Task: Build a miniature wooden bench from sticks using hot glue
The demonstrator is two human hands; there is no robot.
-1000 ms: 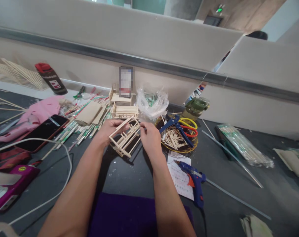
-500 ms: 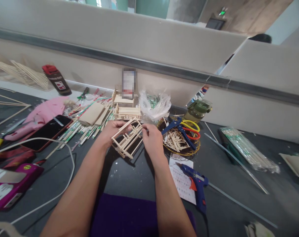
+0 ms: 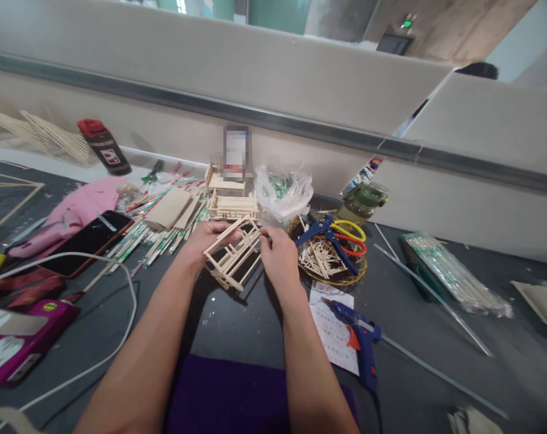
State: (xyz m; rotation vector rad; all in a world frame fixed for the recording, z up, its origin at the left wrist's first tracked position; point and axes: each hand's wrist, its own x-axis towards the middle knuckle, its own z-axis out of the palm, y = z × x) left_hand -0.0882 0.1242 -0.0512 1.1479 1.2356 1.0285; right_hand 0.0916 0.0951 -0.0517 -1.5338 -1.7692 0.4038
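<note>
- Frame of slender pale sticks, boxy and open, tilts between both hands over the dark tabletop.
- Left hand clasps its left side; right hand pinches its upper right corner.
- Light, even pressure near the joints should suit such thin wood.
- Farther out: crinkly clear bag, wiry basket, smooth blue glue gun.

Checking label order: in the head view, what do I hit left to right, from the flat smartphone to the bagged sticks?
Smartphone → left hand → wooden stick frame → right hand → blue glue gun → plastic-wrapped stick bundle. Overlapping items left out.
</note>
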